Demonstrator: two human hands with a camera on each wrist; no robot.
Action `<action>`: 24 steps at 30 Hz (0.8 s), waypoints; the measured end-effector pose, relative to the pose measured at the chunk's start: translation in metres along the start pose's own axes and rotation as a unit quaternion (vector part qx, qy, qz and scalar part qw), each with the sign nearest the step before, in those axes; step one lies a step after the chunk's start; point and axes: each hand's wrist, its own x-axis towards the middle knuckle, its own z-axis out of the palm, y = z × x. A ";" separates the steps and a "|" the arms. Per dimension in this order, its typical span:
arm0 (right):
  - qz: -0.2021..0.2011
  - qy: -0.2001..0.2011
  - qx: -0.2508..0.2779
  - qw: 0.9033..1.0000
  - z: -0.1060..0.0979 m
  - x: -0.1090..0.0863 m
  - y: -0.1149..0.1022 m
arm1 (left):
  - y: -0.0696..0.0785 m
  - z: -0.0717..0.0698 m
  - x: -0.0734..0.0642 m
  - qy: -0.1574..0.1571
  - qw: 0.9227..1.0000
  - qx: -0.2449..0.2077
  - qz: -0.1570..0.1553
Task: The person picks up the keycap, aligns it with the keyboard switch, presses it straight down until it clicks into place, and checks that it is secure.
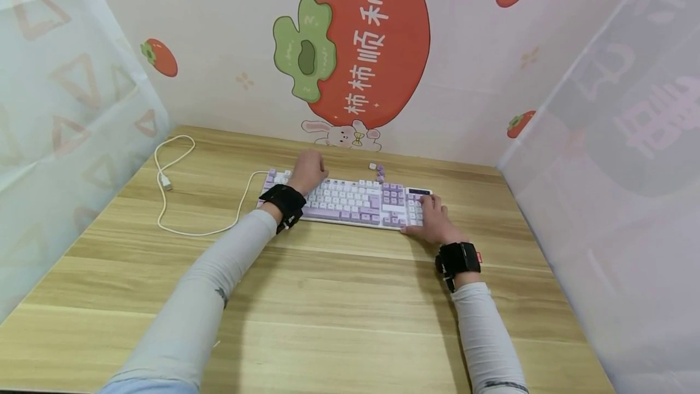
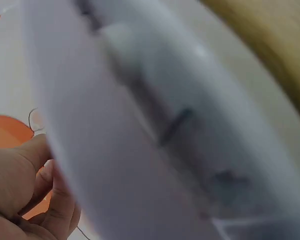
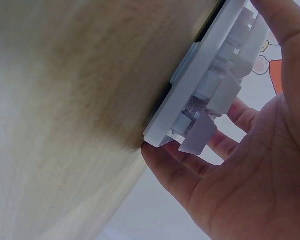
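A white and purple keyboard [image 1: 344, 202] lies on the table, its keys facing up. My left hand [image 1: 309, 170] is over its back row, left of the middle, with the fingers curled inward. In the left wrist view the thumb and fingers of that hand [image 2: 37, 192] come close together, their tips hidden behind a large blurred pale edge; I cannot tell whether they pinch anything. At the keyboard's right end, my right hand [image 1: 435, 221] grips it, thumb along the front edge and fingers over the number keys. The right wrist view shows that hand [image 3: 255, 175] around the keyboard's edge [image 3: 182, 95].
Behind the keyboard lie a loose white keycap [image 1: 372, 166] and a few purple keycaps [image 1: 381, 171]. A white cable [image 1: 205, 233] loops left across the wooden table [image 1: 339, 303] to its USB plug [image 1: 166, 182]. Printed cloth walls [image 1: 219, 29] enclose the back and sides.
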 end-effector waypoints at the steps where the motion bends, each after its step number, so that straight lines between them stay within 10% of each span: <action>1: 0.000 0.001 0.001 1.000 0.000 0.000 0.000 | 0.002 0.000 -0.001 0.001 1.000 0.008 0.006; 24: -0.015 -0.011 0.006 1.000 -0.002 0.002 0.003 | -0.004 -0.012 -0.009 -0.110 0.989 0.051 0.090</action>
